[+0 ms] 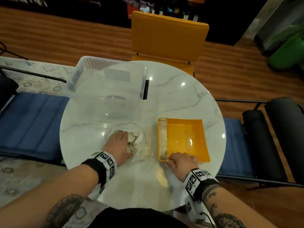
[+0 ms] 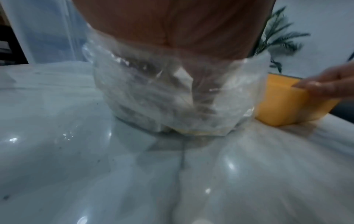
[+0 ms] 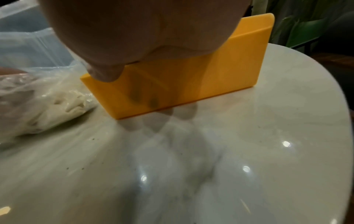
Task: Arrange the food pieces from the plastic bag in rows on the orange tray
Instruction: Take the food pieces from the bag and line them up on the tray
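On the round marble table (image 1: 181,99), the person's left hand (image 1: 119,146) is pushed into the mouth of the plastic bag (image 1: 139,145), which lies at about seven o'clock from the table's centre. In the head view its fingers reach forward among the pale food pieces (image 1: 134,139) inside the bag; through the crumpled film the left wrist view shows only a blur, so whether those fingers are closed on a piece or merely touching cannot be told. The orange tray (image 1: 189,137) sits at about five o'clock on the table, just beside the bag and apart from it by a narrow strip of marble. One row of food pieces (image 1: 162,139) already lies along the tray's left wall, running from twelve to six o'clock; the remainder of the tray floor is bare orange. The right hand (image 1: 182,162) is at the tray's six o'clock edge, near its left corner, fingers curled over the rim and grasping the near wall, with the thumb on the outer face in the right wrist view. A clear plastic bin (image 1: 108,83) stands at eleven o'clock on the table, behind the bag. A yellow chair (image 1: 167,37) stands beyond the table at twelve o'clock.
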The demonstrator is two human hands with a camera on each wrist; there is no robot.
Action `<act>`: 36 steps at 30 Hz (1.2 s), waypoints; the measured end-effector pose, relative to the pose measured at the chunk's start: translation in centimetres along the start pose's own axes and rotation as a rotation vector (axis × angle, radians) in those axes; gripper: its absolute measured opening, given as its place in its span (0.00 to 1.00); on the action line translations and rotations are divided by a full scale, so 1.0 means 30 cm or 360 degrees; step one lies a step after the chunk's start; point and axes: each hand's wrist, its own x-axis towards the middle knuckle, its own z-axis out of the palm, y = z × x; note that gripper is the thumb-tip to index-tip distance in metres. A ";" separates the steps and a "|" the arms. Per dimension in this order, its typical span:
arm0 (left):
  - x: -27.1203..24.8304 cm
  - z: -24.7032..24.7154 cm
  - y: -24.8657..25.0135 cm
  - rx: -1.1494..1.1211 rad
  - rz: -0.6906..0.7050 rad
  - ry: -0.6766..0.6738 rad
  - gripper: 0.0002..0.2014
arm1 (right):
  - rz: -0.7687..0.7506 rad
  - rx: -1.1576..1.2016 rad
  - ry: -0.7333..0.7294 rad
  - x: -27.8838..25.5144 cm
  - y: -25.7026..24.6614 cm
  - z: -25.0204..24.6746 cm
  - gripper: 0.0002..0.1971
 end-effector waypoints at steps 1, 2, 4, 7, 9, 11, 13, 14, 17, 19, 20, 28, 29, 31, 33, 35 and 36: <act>0.004 0.013 0.005 0.0097 0.0009 0.0014 0.43 | 0.0009 -0.0007 -0.0020 0.003 -0.002 -0.002 0.22; 0.007 0.022 0.007 0.0169 0.0027 0.0040 0.42 | 0.0018 -0.0012 -0.0035 0.006 -0.002 -0.005 0.22; 0.016 0.039 0.000 0.0266 0.0099 0.0120 0.34 | 0.0025 -0.0022 -0.0044 0.011 -0.001 -0.007 0.23; 0.027 0.034 -0.018 0.0310 0.0189 0.0191 0.21 | 0.0028 -0.0027 -0.0045 0.013 -0.003 -0.006 0.23; 0.037 0.026 -0.030 0.0293 0.0234 0.0225 0.15 | 0.0029 -0.0012 -0.0039 0.014 -0.002 -0.001 0.23; 0.040 0.013 -0.028 0.0274 0.0280 0.0204 0.13 | 0.0022 -0.0005 -0.0043 0.018 0.003 0.001 0.23; 0.032 0.016 -0.022 0.0250 0.0309 0.0168 0.15 | 0.0006 0.0006 -0.0046 0.018 0.005 -0.001 0.23; 0.021 0.017 -0.019 0.0210 0.0307 0.0159 0.17 | -0.0003 0.0007 -0.0044 0.018 0.004 -0.002 0.23; -0.003 0.048 -0.014 0.0254 0.0382 0.0163 0.28 | -0.0018 0.0008 -0.0031 0.016 0.006 -0.002 0.23; -0.001 0.059 -0.009 0.0338 0.0380 0.0166 0.31 | -0.0037 0.0000 -0.0023 0.014 0.009 0.001 0.23; 0.003 0.061 -0.004 0.0340 0.0362 0.0176 0.31 | -0.0042 0.0002 -0.0024 0.012 0.010 0.001 0.23; 0.061 0.037 -0.002 -0.0047 0.0305 0.0243 0.17 | -0.0047 0.0031 -0.0041 0.009 0.011 -0.004 0.22; 0.059 0.025 -0.001 -0.0138 0.0286 0.0279 0.15 | -0.0047 0.0031 -0.0022 0.008 0.011 -0.001 0.22; 0.054 -0.002 0.002 -0.0311 0.0245 0.0374 0.11 | -0.0045 0.0040 0.0005 0.007 0.011 -0.005 0.22; 0.036 -0.036 0.006 -0.0579 0.0098 0.0378 0.09 | -0.0052 0.0024 -0.0001 0.009 0.007 -0.007 0.22; 0.017 -0.073 0.012 -0.0854 -0.0124 0.0296 0.11 | -0.0057 -0.0003 -0.0008 0.009 0.008 -0.006 0.23; 0.011 -0.091 0.013 -0.0986 -0.0234 0.0259 0.11 | -0.0057 -0.0010 -0.0001 0.010 0.008 -0.006 0.23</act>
